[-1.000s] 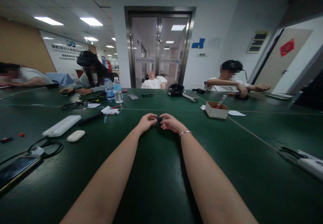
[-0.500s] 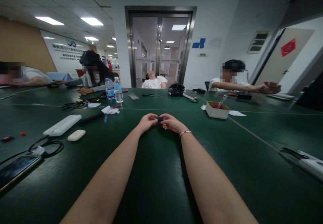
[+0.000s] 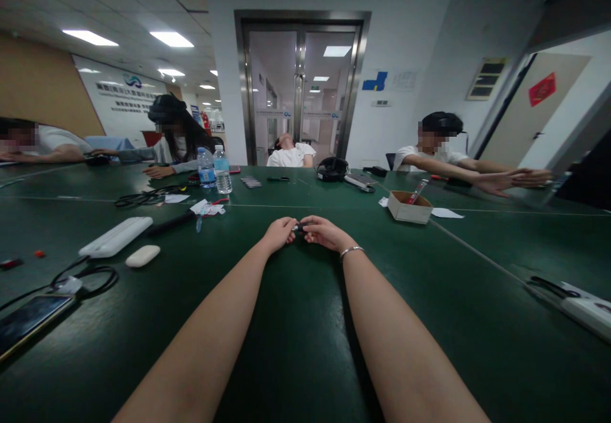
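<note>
Both my hands meet above the green table [image 3: 305,321] at the middle of the head view, around a small dark object [image 3: 299,227]. It is black with a shiny, pale bit at its left end; its kind is too small to tell. My left hand [image 3: 279,235] is closed, fingertips pinched at the object's left end. From the other side my right hand [image 3: 327,232], below a silver bracelet [image 3: 352,252], grips the black part between thumb and fingers. The fingers cover much of the object.
To the left lie a phone [image 3: 35,321], a white power bank [image 3: 116,237], a white oval case [image 3: 143,256] and cables. Two water bottles [image 3: 222,172] stand farther back. An open box [image 3: 409,208] sits right of my hands, a power strip [image 3: 589,312] at far right. Several people sit around the table.
Between my fingers, the object's shiny left end now shows where a plain black piece was before. My left fingers have curled in more. The person at right has lowered their outstretched hands.
</note>
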Motion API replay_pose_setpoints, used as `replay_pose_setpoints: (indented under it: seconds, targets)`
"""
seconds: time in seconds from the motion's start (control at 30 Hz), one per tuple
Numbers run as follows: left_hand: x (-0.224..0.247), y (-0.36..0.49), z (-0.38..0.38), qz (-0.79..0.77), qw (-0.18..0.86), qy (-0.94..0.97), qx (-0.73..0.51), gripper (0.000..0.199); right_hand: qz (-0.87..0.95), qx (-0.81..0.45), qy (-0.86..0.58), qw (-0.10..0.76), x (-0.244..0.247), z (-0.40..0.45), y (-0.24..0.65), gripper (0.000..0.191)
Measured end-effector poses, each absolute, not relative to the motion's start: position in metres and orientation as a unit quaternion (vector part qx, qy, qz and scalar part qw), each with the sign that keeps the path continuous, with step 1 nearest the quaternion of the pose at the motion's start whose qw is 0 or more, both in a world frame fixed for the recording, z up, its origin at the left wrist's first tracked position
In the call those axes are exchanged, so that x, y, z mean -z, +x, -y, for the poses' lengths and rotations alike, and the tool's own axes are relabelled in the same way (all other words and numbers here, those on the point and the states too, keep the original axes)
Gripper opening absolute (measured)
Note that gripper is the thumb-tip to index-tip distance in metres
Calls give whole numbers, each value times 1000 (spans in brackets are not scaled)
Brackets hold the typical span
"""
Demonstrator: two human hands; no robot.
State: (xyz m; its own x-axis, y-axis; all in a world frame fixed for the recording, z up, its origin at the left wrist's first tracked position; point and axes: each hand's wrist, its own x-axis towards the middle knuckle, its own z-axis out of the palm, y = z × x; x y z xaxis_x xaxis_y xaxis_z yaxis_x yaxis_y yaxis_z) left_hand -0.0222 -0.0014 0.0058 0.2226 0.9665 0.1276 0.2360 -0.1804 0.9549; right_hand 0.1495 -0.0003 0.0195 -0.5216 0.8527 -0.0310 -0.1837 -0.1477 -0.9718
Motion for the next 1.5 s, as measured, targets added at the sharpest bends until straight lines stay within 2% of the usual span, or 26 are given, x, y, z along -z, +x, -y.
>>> replay_pose_setpoints:
  seconds: [0.17, 0.47, 1.27, 1.4, 1.5]
  targets:
    - [-6, -21, 3, -460, 429, 645, -435, 24, 525, -693, -318, 378, -20, 1, 150, 19]
    - [-3, -21, 3, -458, 404, 660, -437, 26, 524, -693, -322, 375, -19, -1, 150, 19]
    - [-8, -22, 4, -450, 439, 645, -434, 22, 527, -694, -320, 371, -19, -1, 151, 17]
    - [-6, -23, 3, -468, 415, 642, -442, 30, 524, -695, -321, 372, -19, -2, 151, 19]
    - [-6, -23, 3, -464, 429, 640, -438, 24, 526, -698, -314, 370, -17, -4, 152, 19]
